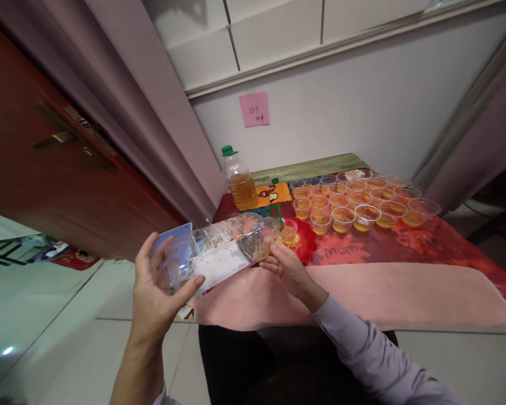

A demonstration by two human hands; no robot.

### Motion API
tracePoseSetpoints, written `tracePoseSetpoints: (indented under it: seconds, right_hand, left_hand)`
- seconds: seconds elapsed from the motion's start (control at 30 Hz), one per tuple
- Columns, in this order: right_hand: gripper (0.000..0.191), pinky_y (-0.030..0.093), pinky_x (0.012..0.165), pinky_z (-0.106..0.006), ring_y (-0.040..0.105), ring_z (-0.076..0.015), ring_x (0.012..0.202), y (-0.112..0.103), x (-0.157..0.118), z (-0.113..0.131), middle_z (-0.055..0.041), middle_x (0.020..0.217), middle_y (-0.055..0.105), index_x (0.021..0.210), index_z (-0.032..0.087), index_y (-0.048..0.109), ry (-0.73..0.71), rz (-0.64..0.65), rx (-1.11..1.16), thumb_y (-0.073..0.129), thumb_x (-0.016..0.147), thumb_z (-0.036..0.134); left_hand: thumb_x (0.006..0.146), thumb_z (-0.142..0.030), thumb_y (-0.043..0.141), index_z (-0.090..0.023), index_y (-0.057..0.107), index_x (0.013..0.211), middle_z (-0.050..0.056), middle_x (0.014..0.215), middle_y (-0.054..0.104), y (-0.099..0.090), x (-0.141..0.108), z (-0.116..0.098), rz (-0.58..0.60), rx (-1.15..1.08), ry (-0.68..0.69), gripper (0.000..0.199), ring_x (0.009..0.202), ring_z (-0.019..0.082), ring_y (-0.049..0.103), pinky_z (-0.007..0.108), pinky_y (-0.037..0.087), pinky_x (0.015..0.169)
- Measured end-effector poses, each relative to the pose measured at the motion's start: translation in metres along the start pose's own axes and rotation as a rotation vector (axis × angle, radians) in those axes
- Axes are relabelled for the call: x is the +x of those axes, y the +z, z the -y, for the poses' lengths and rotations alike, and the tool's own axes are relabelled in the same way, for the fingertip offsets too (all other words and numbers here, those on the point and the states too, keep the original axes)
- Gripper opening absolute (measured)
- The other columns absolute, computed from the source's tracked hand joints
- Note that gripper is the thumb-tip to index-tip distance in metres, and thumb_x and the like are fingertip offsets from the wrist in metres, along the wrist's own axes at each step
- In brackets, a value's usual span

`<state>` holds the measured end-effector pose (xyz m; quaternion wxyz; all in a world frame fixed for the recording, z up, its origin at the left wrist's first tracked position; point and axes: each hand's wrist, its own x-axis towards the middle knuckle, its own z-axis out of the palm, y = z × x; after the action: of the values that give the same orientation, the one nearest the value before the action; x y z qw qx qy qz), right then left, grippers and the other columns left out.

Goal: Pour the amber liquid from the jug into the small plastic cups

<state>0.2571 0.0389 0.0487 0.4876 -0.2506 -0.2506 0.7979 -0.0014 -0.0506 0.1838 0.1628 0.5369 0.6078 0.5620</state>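
A large clear plastic bottle lies tilted between my hands, its neck toward the right, with some yellowish liquid near the neck. My left hand is wrapped round its base, thumb on the near side. My right hand pinches the bottle close to its neck. Just beyond the neck, a small clear cup with orange-yellow liquid stands on a red scalloped plate. A green ring-shaped handle shows by the neck.
Several cups of yellow liquid stand in rows on the red table cover. Behind the held bottle is an upright green-capped bottle, partly full. A pink cloth covers the near edge. A wooden door is at left.
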Motion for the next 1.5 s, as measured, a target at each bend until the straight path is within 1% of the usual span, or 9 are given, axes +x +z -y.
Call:
tracePoseSetpoints:
  seconds: [0.13,0.27,0.37,0.47,0.77,0.87,0.97,1.17,1.5]
  right_hand:
    - [0.066,0.067,0.092,-0.032,0.082,-0.0182,0.097,0.002,-0.001,0.003,-0.0062,0.119,0.087,0.123,0.025,0.08,-0.026,-0.012,-0.066,0.101,0.077,0.067]
    - [0.068,0.067,0.09,-0.033,0.083,-0.0208,0.101,0.004,0.0,0.013,-0.0079,0.123,0.086,0.129,0.024,0.079,-0.076,-0.063,-0.16,0.1,0.078,0.064]
    - [0.066,0.067,0.087,-0.033,0.082,-0.0222,0.103,0.003,0.005,0.025,-0.0083,0.12,0.085,0.128,0.024,0.08,-0.124,-0.099,-0.235,0.1,0.078,0.063]
    - [0.064,0.068,0.086,-0.033,0.082,-0.0228,0.102,0.0,0.014,0.037,-0.0081,0.118,0.085,0.126,0.024,0.082,-0.165,-0.107,-0.274,0.099,0.078,0.062]
    - [0.064,0.069,0.085,-0.033,0.083,-0.0234,0.102,-0.017,0.044,0.059,-0.0096,0.121,0.085,0.125,0.022,0.083,-0.223,-0.213,-0.226,0.097,0.078,0.064]
    - [0.059,0.068,0.085,-0.032,0.082,-0.0218,0.101,-0.021,0.052,0.064,-0.0082,0.12,0.084,0.119,0.023,0.083,-0.209,-0.236,-0.197,0.098,0.077,0.062]
    - [0.051,0.068,0.083,-0.03,0.081,-0.0182,0.093,-0.024,0.058,0.07,-0.0056,0.115,0.083,0.112,0.024,0.082,-0.194,-0.238,-0.181,0.097,0.079,0.06]
    - [0.044,0.068,0.08,-0.029,0.082,-0.0192,0.092,-0.029,0.064,0.076,-0.0072,0.111,0.085,0.106,0.023,0.079,-0.178,-0.215,-0.162,0.093,0.086,0.059]
    - [0.042,0.071,0.079,-0.03,0.083,-0.0192,0.088,-0.03,0.069,0.078,-0.009,0.115,0.088,0.108,0.023,0.08,-0.176,-0.216,-0.105,0.092,0.088,0.058]
  left_hand:
    - [0.055,-0.047,0.112,-0.029,0.045,0.17,0.021,0.168,0.06,-0.002,-0.009,0.014,-0.014,-0.035,-0.008,0.134,0.165,0.047,0.049,0.071,0.037,0.136]
    - [0.057,-0.046,0.111,-0.028,0.046,0.17,0.023,0.171,0.057,0.0,-0.02,0.033,-0.041,-0.099,-0.061,0.131,0.165,0.05,0.049,0.072,0.041,0.133]
    - [0.057,-0.046,0.111,-0.03,0.049,0.169,0.022,0.172,0.057,0.006,-0.022,0.043,-0.058,-0.134,-0.108,0.129,0.164,0.051,0.049,0.072,0.043,0.132]
    - [0.057,-0.047,0.111,-0.03,0.051,0.167,0.022,0.17,0.058,0.018,-0.015,0.046,-0.06,-0.155,-0.111,0.127,0.163,0.051,0.051,0.071,0.044,0.131]
    - [0.055,-0.051,0.111,-0.029,0.054,0.162,0.02,0.164,0.062,0.066,0.031,0.034,-0.012,-0.155,-0.056,0.123,0.157,0.047,0.058,0.067,0.045,0.131]
    - [0.054,-0.053,0.111,-0.029,0.054,0.161,0.02,0.165,0.06,0.077,0.045,0.028,0.006,-0.143,-0.073,0.123,0.159,0.047,0.056,0.066,0.044,0.132]
    - [0.055,-0.055,0.111,-0.03,0.053,0.161,0.02,0.165,0.059,0.086,0.056,0.022,0.026,-0.121,-0.105,0.124,0.162,0.046,0.053,0.065,0.042,0.133]
    - [0.057,-0.059,0.109,-0.031,0.052,0.162,0.019,0.165,0.059,0.098,0.072,0.01,0.062,-0.072,-0.116,0.122,0.161,0.045,0.054,0.064,0.045,0.132]
    - [0.055,-0.057,0.11,-0.029,0.053,0.162,0.021,0.165,0.059,0.104,0.093,-0.015,0.083,0.045,-0.089,0.124,0.162,0.048,0.052,0.068,0.046,0.129]
